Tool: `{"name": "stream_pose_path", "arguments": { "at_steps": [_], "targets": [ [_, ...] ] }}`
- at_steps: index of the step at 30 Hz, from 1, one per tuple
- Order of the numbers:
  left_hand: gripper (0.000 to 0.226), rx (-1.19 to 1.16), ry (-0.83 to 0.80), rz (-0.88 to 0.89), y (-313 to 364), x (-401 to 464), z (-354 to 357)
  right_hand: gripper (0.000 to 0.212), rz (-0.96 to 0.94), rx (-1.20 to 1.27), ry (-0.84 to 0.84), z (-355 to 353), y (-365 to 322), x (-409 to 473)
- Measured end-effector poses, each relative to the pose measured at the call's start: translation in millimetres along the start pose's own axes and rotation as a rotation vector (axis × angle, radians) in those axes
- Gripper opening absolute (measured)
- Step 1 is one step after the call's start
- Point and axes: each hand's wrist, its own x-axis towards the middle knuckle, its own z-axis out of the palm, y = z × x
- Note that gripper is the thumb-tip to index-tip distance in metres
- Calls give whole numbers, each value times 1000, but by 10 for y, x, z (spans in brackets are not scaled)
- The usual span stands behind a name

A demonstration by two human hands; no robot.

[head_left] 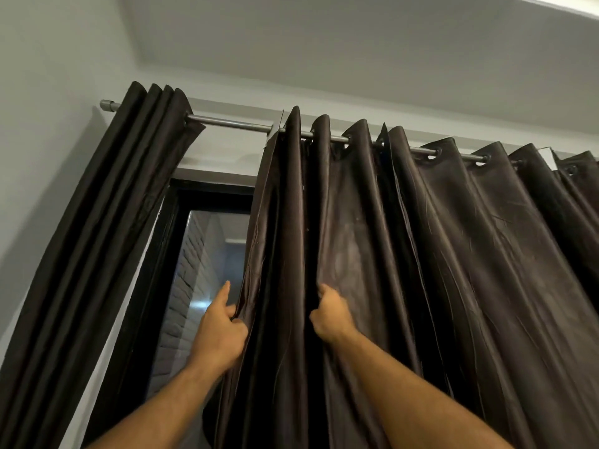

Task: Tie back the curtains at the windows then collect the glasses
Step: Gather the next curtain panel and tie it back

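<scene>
Both hands are reaching up into the dark brown eyelet curtain (405,254) in the head view, and each is closed on fabric. The left hand (223,332) is pinching the curtain's free leading edge, thumb in front and fingers curling behind the hem, with the index finger pointing up alongside the glass. The right hand (330,315) is clamping a fold a few pleats further in, fingers tucked out of sight into the pleat. The two hands are sitting apart with a band of pleats hanging between them, a hold that looks meant for gathering the loose edge toward the rest of the panel so it can be bunched for tying. This wide panel is hanging spread along the metal curtain rod (227,122) and covering most of the opening to the right. A second, narrower curtain panel (107,228) is hanging already bunched at the rod's left end against the wall. Between the two panels a strip of the black-framed window (201,254) is showing. No tie-back or cord is visible, and no glasses are appearing anywhere in this view, so the collecting step looks not yet begun.
</scene>
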Motion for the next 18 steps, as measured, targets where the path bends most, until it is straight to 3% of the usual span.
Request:
{"name": "stream_pose_path", "arguments": {
  "at_steps": [3,5,10,12,15,16,18],
  "targets": [
    [53,-127,-74,-45,47,-10,147,45,-164,25,-26,229,-285,4],
    [46,-210,-114,-25,104,-46,267,40,-256,38,-28,299,-469,22],
    [29,-174,-24,24,128,46,345,35,-285,162,-172,202,-655,125],
    [22,-91,23,61,106,95,341,31,-272,169,-26,56,-483,169],
    [24,-33,1,84,63,116,323,57,-113,-115,556,-336,-61,280],
    [24,-27,-17,78,28,130,310,74,25,-120,621,-470,98,327],
    [20,-25,-41,79,-30,167,268,104,256,46,455,-737,356,382]
  ]
}}
